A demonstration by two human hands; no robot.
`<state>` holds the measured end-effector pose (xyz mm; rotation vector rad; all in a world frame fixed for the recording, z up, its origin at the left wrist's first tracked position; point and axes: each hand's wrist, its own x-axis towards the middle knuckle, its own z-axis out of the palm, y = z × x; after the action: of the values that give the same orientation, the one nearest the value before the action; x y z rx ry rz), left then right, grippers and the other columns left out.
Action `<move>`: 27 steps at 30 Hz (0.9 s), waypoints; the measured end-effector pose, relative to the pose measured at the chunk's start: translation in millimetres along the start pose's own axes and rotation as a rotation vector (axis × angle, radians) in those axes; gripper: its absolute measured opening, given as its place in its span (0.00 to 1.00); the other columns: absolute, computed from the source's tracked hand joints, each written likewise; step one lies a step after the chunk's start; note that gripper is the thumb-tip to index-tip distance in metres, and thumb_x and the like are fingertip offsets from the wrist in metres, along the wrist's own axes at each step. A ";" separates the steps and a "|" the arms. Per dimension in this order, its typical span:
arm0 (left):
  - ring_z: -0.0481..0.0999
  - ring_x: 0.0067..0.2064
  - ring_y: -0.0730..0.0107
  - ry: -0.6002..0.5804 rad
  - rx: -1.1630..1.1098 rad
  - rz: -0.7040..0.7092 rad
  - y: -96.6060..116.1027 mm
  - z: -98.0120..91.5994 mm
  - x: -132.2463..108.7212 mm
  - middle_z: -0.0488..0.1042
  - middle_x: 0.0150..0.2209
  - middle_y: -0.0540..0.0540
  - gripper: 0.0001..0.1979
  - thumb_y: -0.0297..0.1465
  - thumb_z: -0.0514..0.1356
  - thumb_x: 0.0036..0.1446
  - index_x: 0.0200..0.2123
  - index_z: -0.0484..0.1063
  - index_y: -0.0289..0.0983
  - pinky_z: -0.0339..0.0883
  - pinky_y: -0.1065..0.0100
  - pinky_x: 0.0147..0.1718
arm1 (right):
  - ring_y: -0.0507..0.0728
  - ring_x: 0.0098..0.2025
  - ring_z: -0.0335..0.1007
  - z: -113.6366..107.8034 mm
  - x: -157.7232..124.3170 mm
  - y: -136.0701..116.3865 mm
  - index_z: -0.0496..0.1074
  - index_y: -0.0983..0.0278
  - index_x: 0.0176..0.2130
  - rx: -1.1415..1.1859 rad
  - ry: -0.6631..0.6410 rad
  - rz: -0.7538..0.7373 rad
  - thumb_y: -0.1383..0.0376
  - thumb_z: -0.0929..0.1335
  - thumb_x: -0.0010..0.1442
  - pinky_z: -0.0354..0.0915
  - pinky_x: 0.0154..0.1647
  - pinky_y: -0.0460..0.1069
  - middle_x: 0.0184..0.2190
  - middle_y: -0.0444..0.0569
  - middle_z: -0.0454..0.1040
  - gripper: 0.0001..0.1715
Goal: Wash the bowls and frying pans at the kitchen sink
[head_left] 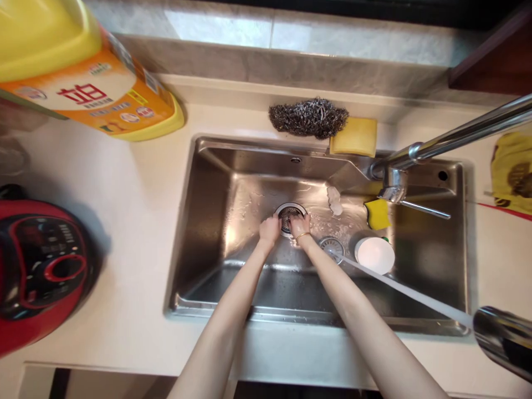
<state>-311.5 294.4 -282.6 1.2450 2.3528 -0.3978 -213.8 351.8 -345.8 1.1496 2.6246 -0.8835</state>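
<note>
grip of left hand (270, 229) and right hand (300, 225) is curled at the sink (208, 221) drain (287, 211); whether anything is held cannot be told.

Below me, a round, dark, perforated metal strainer (288, 212) sits inside a shiny ring (290, 204) in the steel sink (208, 221).

The drain (285, 213) is silver-rimmed, dark and dotted inside. From it, the scourer (308, 117) at twelve o'clock is grey, the sponge (354, 138) at one yellow, the cooker (44, 274) at nine red and black, the bottle (81, 69) at ten yellow, its orange-and-cream label (124, 100) red-lettered.
</note>
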 end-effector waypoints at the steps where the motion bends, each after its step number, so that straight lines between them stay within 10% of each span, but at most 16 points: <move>1: 0.76 0.46 0.59 0.018 -0.009 0.051 3.9 -0.1 -2.2 0.76 0.43 0.35 0.16 0.34 0.45 0.66 0.47 0.67 0.32 0.67 0.64 0.43 | 0.61 0.51 0.63 -3.9 -10.7 3.5 0.69 0.67 0.53 0.006 0.026 -0.017 0.68 0.57 0.64 0.53 0.53 0.55 0.47 0.59 0.74 0.21; 7: 0.70 0.52 0.58 0.114 -0.032 0.262 27.0 -1.8 -9.5 0.71 0.48 0.37 0.14 0.29 0.47 0.64 0.47 0.68 0.33 0.62 0.63 0.51 | 0.72 0.67 0.40 3.2 -116.9 57.6 0.48 0.73 0.67 -0.141 0.097 0.205 0.58 0.64 0.60 0.44 0.62 0.65 0.67 0.69 0.45 0.43; 10: 0.70 0.51 0.59 0.135 -0.057 0.241 29.6 -0.2 -10.0 0.71 0.49 0.37 0.15 0.29 0.47 0.64 0.48 0.68 0.32 0.62 0.62 0.52 | 0.71 0.69 0.35 22.1 -142.8 87.9 0.50 0.69 0.67 -0.187 -0.025 0.055 0.54 0.64 0.61 0.39 0.64 0.67 0.68 0.66 0.41 0.43; 16: 0.70 0.51 0.59 0.176 -0.091 0.191 14.1 10.9 -10.4 0.70 0.52 0.37 0.17 0.30 0.46 0.64 0.53 0.64 0.31 0.64 0.63 0.51 | 0.65 0.70 0.34 24.6 -80.0 75.1 0.50 0.61 0.67 -0.167 0.061 -0.403 0.54 0.63 0.62 0.34 0.67 0.67 0.69 0.54 0.45 0.38; 22: 0.64 0.58 0.58 0.254 -0.114 0.193 6.3 14.9 -12.3 0.64 0.59 0.35 0.21 0.29 0.47 0.62 0.57 0.62 0.30 0.58 0.62 0.57 | 0.63 0.71 0.31 22.7 1.7 14.6 0.55 0.64 0.65 -0.089 0.087 -0.454 0.62 0.58 0.65 0.28 0.66 0.69 0.69 0.54 0.42 0.31; 27: 0.63 0.60 0.57 0.282 -0.159 0.243 11.9 10.4 -16.4 0.63 0.60 0.36 0.22 0.29 0.46 0.63 0.58 0.62 0.29 0.56 0.60 0.59 | 0.60 0.71 0.33 11.4 -16.1 18.9 0.54 0.69 0.65 -0.028 0.032 -0.456 0.62 0.58 0.65 0.32 0.69 0.62 0.69 0.56 0.45 0.32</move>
<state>-290.9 284.9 -283.7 1.5690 2.3617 0.0467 -190.3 345.3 -358.2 0.5631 2.9693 -0.8966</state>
